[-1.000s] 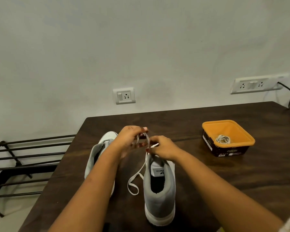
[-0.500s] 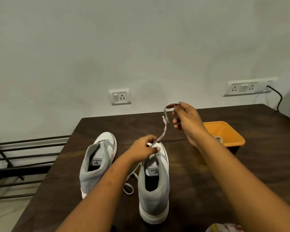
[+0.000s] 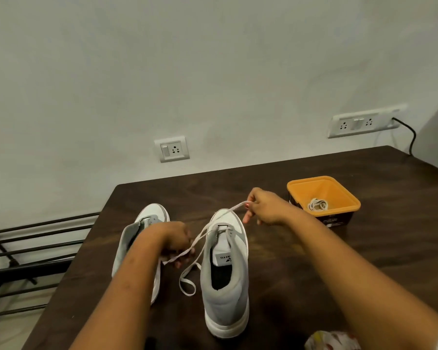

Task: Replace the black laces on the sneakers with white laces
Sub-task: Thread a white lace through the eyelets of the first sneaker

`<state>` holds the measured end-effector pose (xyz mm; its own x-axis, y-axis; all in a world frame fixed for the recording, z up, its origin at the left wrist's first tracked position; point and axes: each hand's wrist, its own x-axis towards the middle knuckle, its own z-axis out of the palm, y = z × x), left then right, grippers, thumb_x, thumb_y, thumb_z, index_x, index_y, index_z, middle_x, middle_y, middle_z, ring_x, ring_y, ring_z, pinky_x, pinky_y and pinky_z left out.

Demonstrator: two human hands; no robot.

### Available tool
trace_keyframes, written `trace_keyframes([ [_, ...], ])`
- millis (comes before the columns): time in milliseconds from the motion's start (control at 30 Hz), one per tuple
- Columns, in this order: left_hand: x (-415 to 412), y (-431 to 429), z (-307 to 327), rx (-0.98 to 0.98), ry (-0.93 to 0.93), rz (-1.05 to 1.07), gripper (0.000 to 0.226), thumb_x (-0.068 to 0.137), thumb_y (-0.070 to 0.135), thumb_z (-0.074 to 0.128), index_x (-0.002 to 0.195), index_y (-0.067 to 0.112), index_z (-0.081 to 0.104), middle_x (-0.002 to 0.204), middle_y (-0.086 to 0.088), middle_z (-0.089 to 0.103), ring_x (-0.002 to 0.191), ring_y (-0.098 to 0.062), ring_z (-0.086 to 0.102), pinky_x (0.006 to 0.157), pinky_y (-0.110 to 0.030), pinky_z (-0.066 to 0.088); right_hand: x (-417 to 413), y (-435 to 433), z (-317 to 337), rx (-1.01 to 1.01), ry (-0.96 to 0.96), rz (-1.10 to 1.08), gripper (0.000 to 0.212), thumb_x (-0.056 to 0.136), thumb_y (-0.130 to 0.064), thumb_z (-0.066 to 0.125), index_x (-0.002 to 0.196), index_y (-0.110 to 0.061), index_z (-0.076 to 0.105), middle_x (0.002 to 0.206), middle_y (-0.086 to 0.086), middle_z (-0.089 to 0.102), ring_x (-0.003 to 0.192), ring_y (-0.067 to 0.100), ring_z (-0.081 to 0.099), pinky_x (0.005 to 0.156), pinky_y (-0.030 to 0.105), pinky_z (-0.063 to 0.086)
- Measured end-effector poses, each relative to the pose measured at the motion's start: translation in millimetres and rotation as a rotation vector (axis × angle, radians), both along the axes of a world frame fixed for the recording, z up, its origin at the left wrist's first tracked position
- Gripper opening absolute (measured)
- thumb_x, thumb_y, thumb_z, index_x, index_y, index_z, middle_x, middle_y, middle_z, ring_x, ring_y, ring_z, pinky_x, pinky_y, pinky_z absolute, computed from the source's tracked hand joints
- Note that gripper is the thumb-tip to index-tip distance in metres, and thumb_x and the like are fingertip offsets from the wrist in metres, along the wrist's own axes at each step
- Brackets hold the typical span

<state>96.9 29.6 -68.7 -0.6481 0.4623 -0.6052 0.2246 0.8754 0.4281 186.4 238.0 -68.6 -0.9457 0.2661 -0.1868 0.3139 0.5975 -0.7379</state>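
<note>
Our left hand (image 3: 173, 242), fingers curled, pinches white lace (image 3: 238, 205) toward desk's left edge. Our right hand (image 3: 266, 208) pinches same lace nearer far edge. Forearms outstretched.

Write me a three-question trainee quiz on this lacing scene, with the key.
1. True or false: the right hand pinches one end of the flat white lace near the toe of the grey-and-white sneaker being laced.
2. What lies in the orange square plastic tub? A) a coiled white lace; B) a black lace; C) scissors.
3. Fill the gap: the left hand grips the same lace to the ___ of that sneaker.

Key: 1 true; 2 A; 3 left.
</note>
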Motion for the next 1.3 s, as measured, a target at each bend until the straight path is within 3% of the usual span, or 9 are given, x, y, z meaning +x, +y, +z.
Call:
trace_keyframes([
  [200,0,36,-5,0.598,0.575,0.068,0.019,0.096,0.017,0.049,0.106,0.016,0.065,0.096,0.001,0.064,0.088,-0.014,0.059,0.075,-0.022,0.045,-18,-31,-2,0.155,0.256,0.024,0.019,0.089,-0.027,0.066,0.071,-0.025,0.059,0.065,-0.008,0.061,0.060,0.004,0.054,0.060,0.022,0.041],
  [333,11,55,-9,0.872,0.195,0.093,0.024,0.101,0.022,0.040,0.096,0.019,0.063,0.079,0.002,0.060,0.067,-0.011,0.055,0.071,-0.029,0.050,-21,-38,-5,0.165,0.373,-0.034,0.014,0.088,-0.014,0.061,0.091,-0.016,0.074,0.083,-0.001,0.066,0.079,0.014,0.061,0.069,0.024,0.043],
  [400,7,55,-12,0.819,0.162,0.099,0.024,0.100,0.027,0.042,0.090,0.017,0.062,0.069,0.001,0.054,0.057,-0.012,0.047,0.056,-0.027,0.042,-20,-37,-7,0.115,0.378,-0.060,0.015,0.089,-0.011,0.061,0.095,-0.013,0.074,0.090,0.001,0.068,0.084,0.012,0.061,0.071,0.020,0.042],
  [500,-3,51,-13,0.598,0.406,0.078,0.019,0.096,0.024,0.052,0.092,0.014,0.068,0.078,0.000,0.061,0.070,-0.014,0.055,0.064,-0.026,0.043,-21,-34,-12,0.063,0.319,-0.104,0.013,0.089,-0.012,0.064,0.098,-0.014,0.072,0.089,0.000,0.066,0.080,0.009,0.057,0.070,0.018,0.044],
  [633,0,42,-24,0.500,0.396,0.052,0.019,0.094,0.009,0.051,0.089,0.012,0.070,0.083,-0.001,0.068,0.073,-0.005,0.060,0.063,-0.006,0.043,-17,-30,-21,0.131,0.001,-0.088,0.013,0.088,-0.025,0.067,0.092,-0.013,0.070,0.089,0.003,0.065,0.076,0.014,0.061,0.060,0.020,0.050],
  [767,4,46,-35,0.379,0.459,-0.030,0.015,0.089,0.011,0.059,0.087,0.016,0.073,0.093,-0.003,0.070,0.088,-0.016,0.063,0.082,-0.025,0.049,-12,-39,-25,-0.046,-0.261,-0.024,0.027,0.082,-0.026,0.070,0.102,-0.007,0.065,0.093,0.006,0.062,0.084,0.017,0.060,0.055,0.025,0.051],
  [967,7,53,-41,0.231,0.687,-0.029,0.008,0.083,0.023,0.066,0.090,0.027,0.069,0.101,0.001,0.069,0.096,-0.020,0.062,0.082,-0.032,0.049,-13,-32,-35,-0.303,-0.235,-0.135,0.010,0.083,0.000,0.054,0.089,-0.002,0.062,0.082,0.011,0.058,0.071,0.019,0.058,0.056,0.030,0.054],
  [1133,14,63,-49,0.177,0.822,-0.079,0.010,0.089,0.028,0.060,0.097,0.024,0.064,0.105,-0.001,0.067,0.101,-0.022,0.060,0.081,-0.034,0.045,-6,-19,-40,-0.525,-0.243,-0.107,0.032,0.091,0.008,0.039,0.117,0.012,0.056,0.102,0.020,0.061,0.093,0.025,0.063,0.085,0.042,0.056],
  [1300,19,71,-54,0.171,0.719,0.015,0.011,0.090,0.025,0.058,0.097,0.025,0.066,0.106,-0.003,0.067,0.100,-0.023,0.060,0.083,-0.035,0.049,-5,-17,-41,-0.608,-0.250,-0.100,0.034,0.093,0.010,0.037,0.122,0.013,0.054,0.107,0.022,0.059,0.084,0.021,0.063,0.070,0.032,0.058],
])
